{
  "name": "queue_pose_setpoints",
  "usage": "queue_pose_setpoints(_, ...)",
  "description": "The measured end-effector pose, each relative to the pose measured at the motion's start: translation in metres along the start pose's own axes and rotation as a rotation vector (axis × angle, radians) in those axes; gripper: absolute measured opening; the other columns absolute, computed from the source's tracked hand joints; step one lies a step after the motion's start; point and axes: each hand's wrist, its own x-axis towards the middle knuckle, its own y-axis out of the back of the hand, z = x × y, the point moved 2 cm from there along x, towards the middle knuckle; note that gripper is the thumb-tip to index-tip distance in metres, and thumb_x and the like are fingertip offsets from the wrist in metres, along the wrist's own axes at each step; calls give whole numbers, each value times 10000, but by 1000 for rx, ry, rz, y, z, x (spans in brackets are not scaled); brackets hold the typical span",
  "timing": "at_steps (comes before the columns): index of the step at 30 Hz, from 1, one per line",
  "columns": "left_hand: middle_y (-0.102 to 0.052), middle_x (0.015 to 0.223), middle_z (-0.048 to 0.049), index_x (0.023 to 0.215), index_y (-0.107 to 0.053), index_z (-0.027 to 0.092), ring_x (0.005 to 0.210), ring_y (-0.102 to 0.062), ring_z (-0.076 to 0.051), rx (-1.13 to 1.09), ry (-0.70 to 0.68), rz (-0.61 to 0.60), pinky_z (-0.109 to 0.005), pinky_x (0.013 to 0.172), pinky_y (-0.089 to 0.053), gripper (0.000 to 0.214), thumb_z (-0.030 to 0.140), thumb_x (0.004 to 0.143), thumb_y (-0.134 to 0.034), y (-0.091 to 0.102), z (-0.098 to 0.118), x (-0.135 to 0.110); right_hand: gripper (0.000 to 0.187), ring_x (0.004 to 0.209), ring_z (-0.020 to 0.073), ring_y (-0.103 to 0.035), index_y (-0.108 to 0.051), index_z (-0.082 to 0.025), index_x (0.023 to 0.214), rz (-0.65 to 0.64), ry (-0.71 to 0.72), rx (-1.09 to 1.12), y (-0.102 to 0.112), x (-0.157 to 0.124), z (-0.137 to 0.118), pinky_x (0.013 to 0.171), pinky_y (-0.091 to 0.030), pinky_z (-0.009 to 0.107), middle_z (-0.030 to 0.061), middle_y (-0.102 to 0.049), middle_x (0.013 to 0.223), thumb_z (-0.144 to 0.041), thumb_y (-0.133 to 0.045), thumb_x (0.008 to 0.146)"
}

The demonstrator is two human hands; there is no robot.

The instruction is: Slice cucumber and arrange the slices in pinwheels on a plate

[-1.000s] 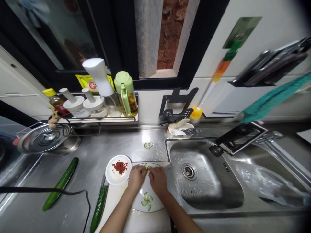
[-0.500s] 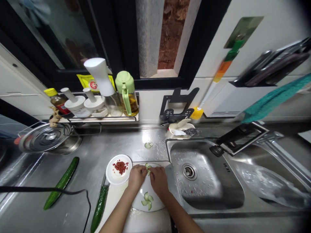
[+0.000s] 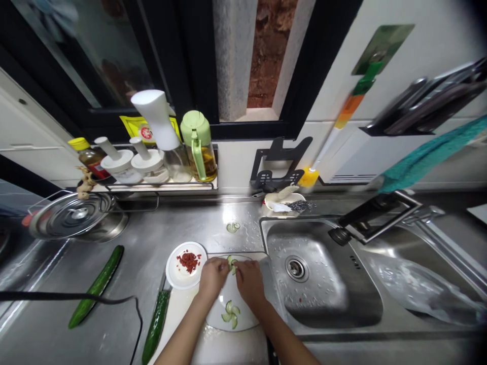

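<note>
Both hands meet at the far side of a white plate (image 3: 249,320), over a small group of pale green cucumber slices (image 3: 232,262). My left hand (image 3: 213,277) has its fingers curled together, tips at the left edge of these slices. From the right, my right hand (image 3: 250,282) pinches at the same slices; its fingertips partly cover them. Closer to me on the plate, more cucumber slices (image 3: 230,314) lie in a pinwheel shape. Left of my left hand is a white dish (image 3: 175,278) holding small red goji-like berries (image 3: 189,261).
A cucumber (image 3: 155,329) lies by the cutting board (image 3: 181,309), another cucumber (image 3: 97,286) farther left near a black cable (image 3: 110,301). The sink (image 3: 323,274) is at right. Cucumber scraps (image 3: 233,227) lie behind the plate. A condiment shelf (image 3: 163,187) and lidded pot (image 3: 78,215) stand behind.
Hardly anything differs. My hands have shifted very slightly over the far slices; the pinwheel, dish and other things stay put.
</note>
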Motion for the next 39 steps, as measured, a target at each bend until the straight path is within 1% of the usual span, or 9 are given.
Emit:
queue_pose_setpoints(3,-748,869,-58,807,-744,195,857,-662,-190,-27,0,52,-303,838,-477,198,198,792,-547,9,-5,-6,288,957,240,-525,-703,-203,1033,14,-2,7,6,-1,1,893,-379,338,57,-695,977,-144,-466,882)
queue_pose_setpoints(6,-749,898,-65,865,-747,189,866,-666,-196,-6,36,101,-303,839,-479,221,249,806,-542,24,-19,-18,285,949,243,-527,-706,-186,1029,24,8,20,13,-8,3,898,-384,344,63,-699,981,-140,-462,888)
queue_pose_setpoints(9,-749,909,-59,886,-739,201,871,-668,-201,61,142,142,-291,819,-474,227,275,810,-539,44,-38,-33,283,930,251,-531,-710,-177,1008,28,23,36,17,-22,6,873,-400,356,67,-699,934,-128,-463,881)
queue_pose_setpoints(12,-746,887,-47,846,-727,227,834,-671,-201,159,308,160,-276,774,-463,211,309,820,-535,64,-59,-45,287,915,257,-536,-708,-175,983,36,62,53,13,-40,9,853,-415,373,71,-695,897,-123,-444,884)
queue_pose_setpoints(16,-743,925,-57,894,-717,238,866,-673,-205,225,440,163,-266,763,-452,224,329,838,-520,80,-80,-48,284,916,262,-543,-700,-194,967,17,107,53,4,-62,8,840,-432,392,69,-693,892,-124,-438,886)
queue_pose_setpoints(19,-739,995,-69,954,-717,221,907,-669,-199,246,448,161,-255,787,-450,249,308,846,-511,84,-87,-44,254,915,255,-555,-691,-215,945,-9,112,63,1,-73,3,840,-440,391,57,-694,894,-122,-463,878)
queue_pose_setpoints(23,-731,1057,-92,1020,-722,192,966,-655,-198,281,391,170,-253,863,-437,293,272,857,-492,85,-86,-33,243,899,243,-569,-685,-233,913,-28,109,63,-2,-82,-5,837,-441,387,42,-687,863,-110,-480,872)
queue_pose_setpoints(29,-736,921,-83,917,-747,220,861,-663,-192,337,399,159,-248,775,-436,277,296,860,-487,86,-82,-22,262,906,249,-557,-685,-215,935,-54,128,42,-7,-88,-7,842,-440,403,53,-680,883,-95,-464,863)
queue_pose_setpoints(39,-752,941,-105,938,-751,231,841,-678,-226,345,479,148,-272,705,-428,325,359,866,-461,87,-82,-21,271,914,247,-534,-692,-223,933,-19,122,95,-6,-94,-10,860,-416,405,51,-671,872,-101,-458,866)
